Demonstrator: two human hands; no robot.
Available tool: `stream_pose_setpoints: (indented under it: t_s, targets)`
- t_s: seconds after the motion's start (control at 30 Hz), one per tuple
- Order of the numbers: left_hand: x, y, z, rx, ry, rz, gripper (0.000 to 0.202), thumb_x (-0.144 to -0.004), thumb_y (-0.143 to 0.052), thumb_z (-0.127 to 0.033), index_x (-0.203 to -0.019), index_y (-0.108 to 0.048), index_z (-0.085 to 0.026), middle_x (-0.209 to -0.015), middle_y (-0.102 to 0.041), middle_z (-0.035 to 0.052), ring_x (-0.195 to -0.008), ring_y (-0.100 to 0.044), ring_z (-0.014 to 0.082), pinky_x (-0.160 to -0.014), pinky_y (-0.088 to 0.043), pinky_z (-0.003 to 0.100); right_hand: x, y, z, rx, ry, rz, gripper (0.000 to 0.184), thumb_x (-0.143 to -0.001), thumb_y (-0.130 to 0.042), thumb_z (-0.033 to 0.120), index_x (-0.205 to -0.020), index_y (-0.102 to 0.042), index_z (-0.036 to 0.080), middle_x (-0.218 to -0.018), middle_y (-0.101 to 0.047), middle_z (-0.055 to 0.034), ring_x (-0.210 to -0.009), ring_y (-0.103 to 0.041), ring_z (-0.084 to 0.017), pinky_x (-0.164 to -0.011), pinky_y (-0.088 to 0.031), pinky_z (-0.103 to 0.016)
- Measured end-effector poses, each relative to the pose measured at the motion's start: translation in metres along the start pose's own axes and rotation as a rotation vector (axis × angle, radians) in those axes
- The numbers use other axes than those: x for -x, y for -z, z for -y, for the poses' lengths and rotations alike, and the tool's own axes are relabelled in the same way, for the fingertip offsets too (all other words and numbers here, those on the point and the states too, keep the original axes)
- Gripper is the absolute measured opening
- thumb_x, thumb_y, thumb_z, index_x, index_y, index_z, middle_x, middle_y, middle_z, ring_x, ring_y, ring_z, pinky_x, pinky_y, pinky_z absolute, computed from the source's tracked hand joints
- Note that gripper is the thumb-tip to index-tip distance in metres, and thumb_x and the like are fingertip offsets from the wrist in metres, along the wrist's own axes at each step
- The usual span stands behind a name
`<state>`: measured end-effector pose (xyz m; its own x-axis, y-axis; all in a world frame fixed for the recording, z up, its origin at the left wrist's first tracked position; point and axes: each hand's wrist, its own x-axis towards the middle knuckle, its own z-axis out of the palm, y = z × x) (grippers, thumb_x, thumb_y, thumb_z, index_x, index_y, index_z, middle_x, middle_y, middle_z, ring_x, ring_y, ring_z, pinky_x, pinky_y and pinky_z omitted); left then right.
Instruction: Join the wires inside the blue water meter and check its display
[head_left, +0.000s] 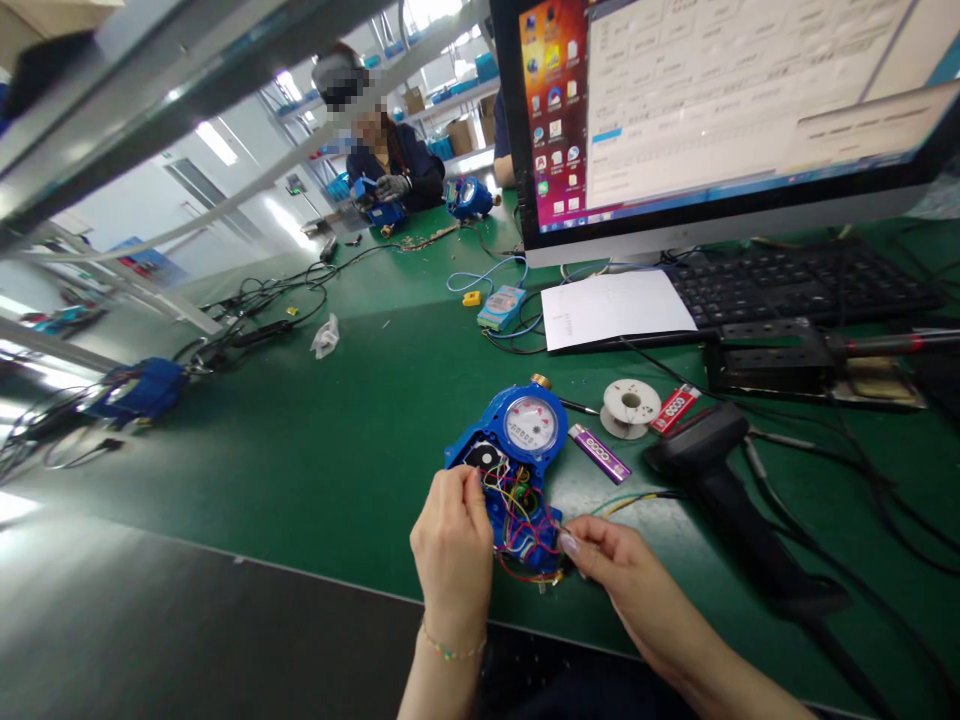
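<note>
A blue water meter (517, 450) lies open on the green mat, its round dial facing up and a tangle of red, yellow and green wires (525, 520) spilling from its lower half. My left hand (452, 550) is curled, fingertips pinching among the wires at the meter's left side. My right hand (607, 565) pinches the wires at the meter's lower right corner. A thin cable runs from there to the right.
A black handheld scanner (720, 480), a solder spool (631, 406), a purple battery (598, 452) and a red battery (673, 409) lie right of the meter. A monitor (720, 110), keyboard (795, 285) and paper sheet (615, 308) stand behind. A gloved co-worker (390, 165) handles another meter far back.
</note>
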<state>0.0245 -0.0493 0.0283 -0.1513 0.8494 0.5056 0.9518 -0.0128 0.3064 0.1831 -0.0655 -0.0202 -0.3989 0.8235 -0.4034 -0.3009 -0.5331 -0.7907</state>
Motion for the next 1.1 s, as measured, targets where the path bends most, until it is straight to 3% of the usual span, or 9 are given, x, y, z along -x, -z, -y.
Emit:
stream_pose_setpoints:
  t_s: [0.07, 0.13, 0.27, 0.37, 0.57, 0.77, 0.97, 1.1]
  targets:
    - [0.004, 0.007, -0.009, 0.029, -0.115, -0.077, 0.007, -0.085, -0.050, -0.014, -0.086, -0.057, -0.016, -0.082, -0.057, 0.0053, -0.077, -0.054, 0.0152, -0.070, -0.044, 0.026, 0.001, 0.000, 0.001, -0.039, 0.005, 0.010, 0.040, -0.073, -0.066, 0.052, -0.074, -0.057, 0.013, -0.069, -0.053, -0.0003, -0.066, -0.042, -0.011, -0.063, -0.033, -0.021]
    - [0.010, 0.013, -0.019, 0.127, -0.230, -0.054, 0.013, -0.082, -0.054, -0.008, -0.091, -0.058, -0.017, -0.087, -0.057, 0.0053, -0.081, -0.052, 0.0152, -0.075, -0.043, 0.028, 0.000, -0.001, 0.002, -0.090, -0.001, 0.006, 0.038, -0.073, -0.068, 0.050, -0.074, -0.057, 0.013, -0.069, -0.051, 0.0002, -0.067, -0.040, -0.011, -0.064, -0.032, -0.021]
    - [0.022, 0.012, -0.029, 0.234, -0.281, 0.257, 0.004, -0.084, -0.056, -0.019, -0.087, -0.059, -0.018, -0.077, -0.059, 0.0018, -0.072, -0.050, 0.0157, -0.068, -0.039, 0.030, -0.002, 0.000, 0.002, -0.179, -0.003, 0.003, 0.036, -0.071, -0.070, 0.047, -0.075, -0.058, 0.013, -0.071, -0.049, 0.0004, -0.068, -0.037, -0.011, -0.065, -0.031, -0.022]
    - [0.027, 0.004, -0.029, 0.152, -0.273, 0.362, 0.014, -0.085, -0.054, -0.028, -0.075, -0.057, -0.019, -0.070, -0.056, 0.0012, -0.067, -0.046, 0.0174, -0.062, -0.034, 0.031, -0.003, 0.001, 0.003, -0.146, 0.015, 0.006, 0.035, -0.072, -0.069, 0.046, -0.077, -0.058, 0.013, -0.074, -0.052, -0.0007, -0.069, -0.037, -0.011, -0.065, -0.031, -0.022]
    - [0.028, -0.003, -0.027, 0.147, -0.201, 0.316, 0.019, -0.090, -0.040, -0.019, -0.075, -0.050, -0.017, -0.078, -0.053, 0.0036, -0.074, -0.046, 0.0176, -0.069, -0.038, 0.032, -0.005, 0.004, 0.009, 0.208, 0.180, -0.056, 0.037, -0.082, -0.054, 0.049, -0.071, -0.054, 0.014, -0.068, -0.047, 0.0000, -0.066, -0.041, -0.012, -0.063, -0.033, -0.024]
    - [0.026, -0.007, -0.020, 0.058, -0.222, 0.301, 0.023, -0.092, -0.032, -0.020, -0.074, -0.046, -0.018, -0.069, -0.053, 0.0027, -0.065, -0.050, 0.0165, -0.060, -0.043, 0.028, -0.001, 0.004, 0.010, 0.711, 0.464, -0.162, 0.031, -0.092, -0.038, 0.035, -0.070, -0.048, 0.016, -0.070, -0.044, -0.0005, -0.065, -0.042, -0.012, -0.059, -0.031, -0.025]
    - [0.028, -0.012, -0.019, 0.023, -0.197, 0.219, 0.026, -0.093, -0.030, -0.022, -0.071, -0.044, -0.020, -0.061, -0.054, 0.0003, -0.056, -0.054, 0.0152, -0.053, -0.043, 0.025, 0.003, 0.003, 0.007, 0.702, 0.472, -0.148, 0.032, -0.093, -0.036, 0.035, -0.070, -0.047, 0.017, -0.070, -0.043, -0.0002, -0.065, -0.042, -0.012, -0.060, -0.031, -0.025]
    - [0.024, -0.010, -0.018, 0.163, -0.088, 0.248, 0.025, -0.093, -0.032, -0.025, -0.071, -0.043, -0.021, -0.059, -0.055, -0.0014, -0.053, -0.056, 0.0140, -0.052, -0.043, 0.023, -0.001, 0.001, 0.011, 0.587, 0.405, -0.106, 0.032, -0.093, -0.039, 0.037, -0.073, -0.054, 0.017, -0.073, -0.048, -0.0002, -0.070, -0.046, -0.012, -0.063, -0.034, -0.023]
